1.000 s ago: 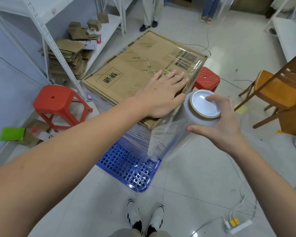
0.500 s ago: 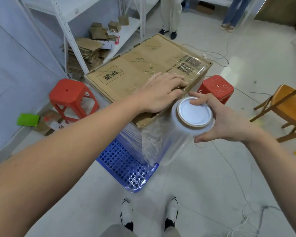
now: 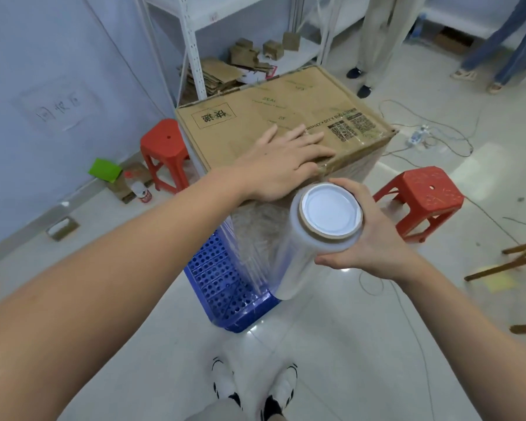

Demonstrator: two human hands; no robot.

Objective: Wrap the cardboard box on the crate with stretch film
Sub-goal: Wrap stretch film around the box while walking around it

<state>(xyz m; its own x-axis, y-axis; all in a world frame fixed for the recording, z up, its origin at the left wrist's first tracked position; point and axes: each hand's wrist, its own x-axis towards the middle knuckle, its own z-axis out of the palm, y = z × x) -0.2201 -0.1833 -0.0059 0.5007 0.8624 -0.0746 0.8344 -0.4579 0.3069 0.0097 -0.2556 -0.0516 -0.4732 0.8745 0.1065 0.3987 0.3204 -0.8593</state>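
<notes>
A large brown cardboard box (image 3: 283, 117) stands on a blue perforated plastic crate (image 3: 225, 287). Clear stretch film covers the box's near side and corner. My left hand (image 3: 281, 164) lies flat on the box top near its front edge, fingers straight. My right hand (image 3: 368, 235) grips the top end of an upright roll of stretch film (image 3: 313, 238) close to the box's near corner. A sheet of film runs from the roll to the box's side.
Two red plastic stools stand on either side, the left stool (image 3: 164, 150) and the right stool (image 3: 422, 199). White metal shelving (image 3: 192, 47) with flattened cardboard is behind. Two people's legs (image 3: 377, 41) stand at the back. Cables and a power strip (image 3: 416, 136) lie on the floor; wooden chair legs (image 3: 516, 256) are at right.
I have stepped round to the right of the box's corner. The roll has moved closer to the box side, and my left hand stayed flat on the top.
</notes>
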